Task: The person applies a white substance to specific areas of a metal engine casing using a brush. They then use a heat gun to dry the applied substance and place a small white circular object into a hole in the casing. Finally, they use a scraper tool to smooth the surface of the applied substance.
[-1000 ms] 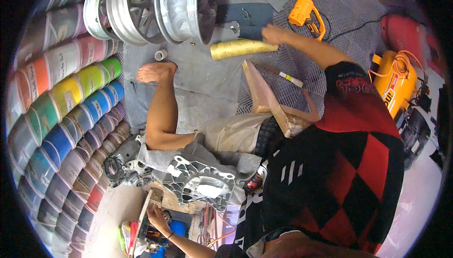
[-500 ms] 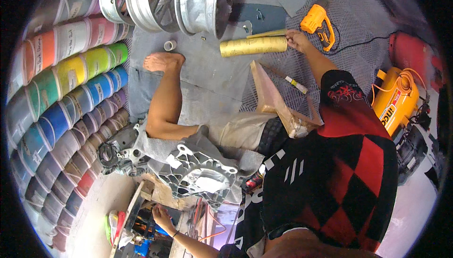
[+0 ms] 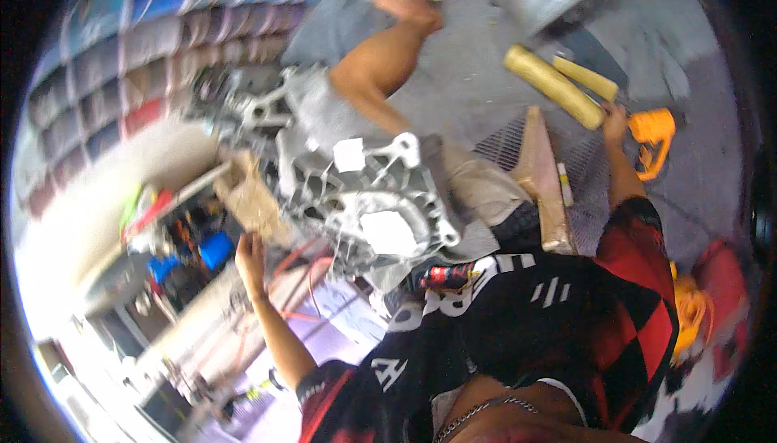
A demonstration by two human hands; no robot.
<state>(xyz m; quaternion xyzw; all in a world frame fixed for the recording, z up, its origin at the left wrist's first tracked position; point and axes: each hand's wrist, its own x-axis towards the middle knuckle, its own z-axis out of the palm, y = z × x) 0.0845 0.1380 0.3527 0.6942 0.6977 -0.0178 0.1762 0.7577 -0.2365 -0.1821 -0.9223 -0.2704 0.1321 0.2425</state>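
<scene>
Pinching one yellow strip (image 3: 586, 78) beside one roll (image 3: 554, 87), the right fingers (image 3: 613, 112) are closed (left fingers (image 3: 247, 247): I cannot tell).

You've got motion blur, buckets (image 3: 158, 48) smeared at 10 o'clock, wall (image 3: 61, 220) blown out at 9, edges vignetted black

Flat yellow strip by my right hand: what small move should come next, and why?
Probably firm up the grip of your right hand on the flat yellow strip before shifting it: the hand is at the strip's near end, blur hides whether it is firmly held, and the yellow cylindrical roll lies close alongside.
</scene>
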